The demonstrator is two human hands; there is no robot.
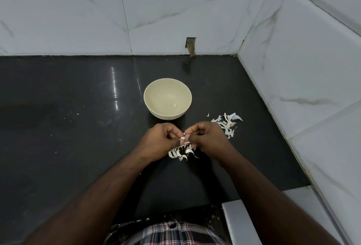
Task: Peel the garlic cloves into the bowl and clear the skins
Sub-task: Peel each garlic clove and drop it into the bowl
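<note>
A: Where are the person's hands rn?
B: Together, just in front of the bowl (167, 101), over the dark counter (68, 108). Left hand (163, 139) and right hand (208, 137) both have curled fingers pinching one garlic clove (183, 138) betw. thumbs and fingertips.
A: Touching each other?
B: Thumbs meet at the clove, yes.
A: Bowl contents?
B: One small peeled clove (175, 105) lying low on the inner wall, right side. Bowl's cream-coloured, upright.
A: And the skins?
B: Two lots. One pile of skins (227, 124) on the counter, right of the bowl and beyond the right hand. A second cluster of pale pieces (182, 153) sits directly under the hands; can't tell if those are skins only or incl. unpeeled cloves.
A: Anything else?
B: Marble-look wall tiles (156, 10) behind and to the right; plaid shirt (172, 233) at bottom edge.
</note>
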